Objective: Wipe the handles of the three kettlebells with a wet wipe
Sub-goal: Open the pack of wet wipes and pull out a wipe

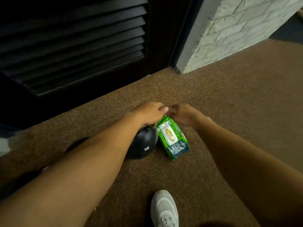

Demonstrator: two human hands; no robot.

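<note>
**Both hands at the top of the wipe pack**

The right hand [183, 116] has its fingers curled and pinches the upper edge of the green wipe pack [173, 138]; that is the clearest grip in view. The left hand [150, 112] reaches across beside it, fingers fairly straight and close together, fingertips almost meeting the right hand above the pack. Whether the left hand holds anything cannot be told; its palm side is hidden.

The pack lies on the floor [229, 112], tilted, its white lid [168, 134] closed and facing up, its dark blue end nearer the camera.

Just left of the pack, touching or nearly touching it, stands a black kettlebell [144, 145] marked 14 KG. Its handle is hidden under the left wrist. A second dark rounded shape [77, 143] shows behind the left forearm, mostly covered; what it is cannot be made out for certain.

A white shoe [164, 208] stands on the speckled brown floor at the bottom. Beyond the hands are a dark louvred door [73, 43] and a white brick wall [237, 30].
</note>
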